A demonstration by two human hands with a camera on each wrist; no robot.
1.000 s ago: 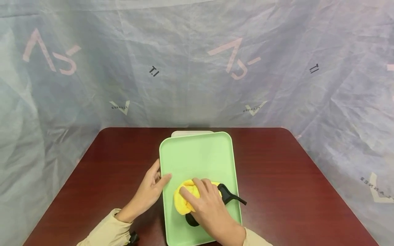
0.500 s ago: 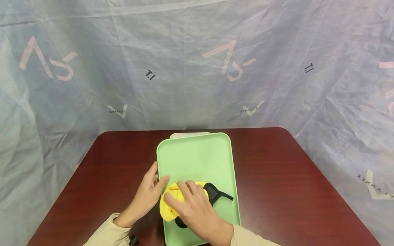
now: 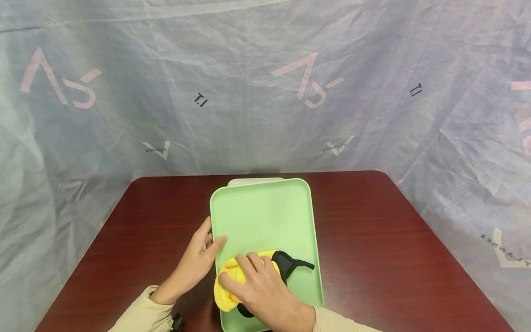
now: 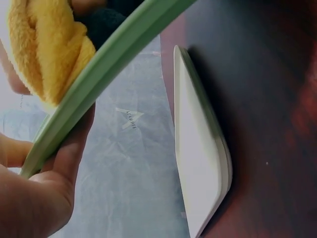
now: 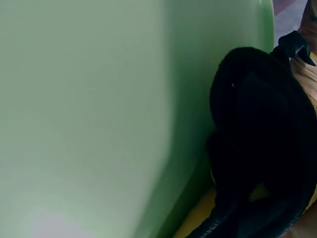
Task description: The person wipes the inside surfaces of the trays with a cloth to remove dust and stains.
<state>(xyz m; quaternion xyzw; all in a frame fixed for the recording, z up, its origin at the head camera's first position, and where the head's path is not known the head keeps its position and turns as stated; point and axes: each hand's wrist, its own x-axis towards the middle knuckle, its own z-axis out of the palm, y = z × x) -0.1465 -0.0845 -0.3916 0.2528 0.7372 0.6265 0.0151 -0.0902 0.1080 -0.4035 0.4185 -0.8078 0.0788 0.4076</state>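
My left hand (image 3: 194, 259) grips the left edge of a light green tray (image 3: 261, 214), thumb over the rim and fingers beneath. In the left wrist view the tray is tilted and raised off the table. My right hand (image 3: 267, 291) holds a fluffy yellow cleaning cloth (image 3: 225, 288) against the lower left of the tray's inner face. Black fabric with a strap (image 3: 292, 263) sticks out from the cloth to the right. In the right wrist view this black part (image 5: 262, 114) lies close over the tray's smooth surface. My palm hides the cloth's middle.
Under the green tray, white trays (image 4: 198, 144) lie stacked on the dark red table (image 3: 365, 249); only their far edge shows in the head view. A grey printed sheet (image 3: 249, 120) hangs behind and along both sides.
My right hand has slid the cloth left across the tray, then slightly down towards me. The left hand keeps its hold on the tray's edge.
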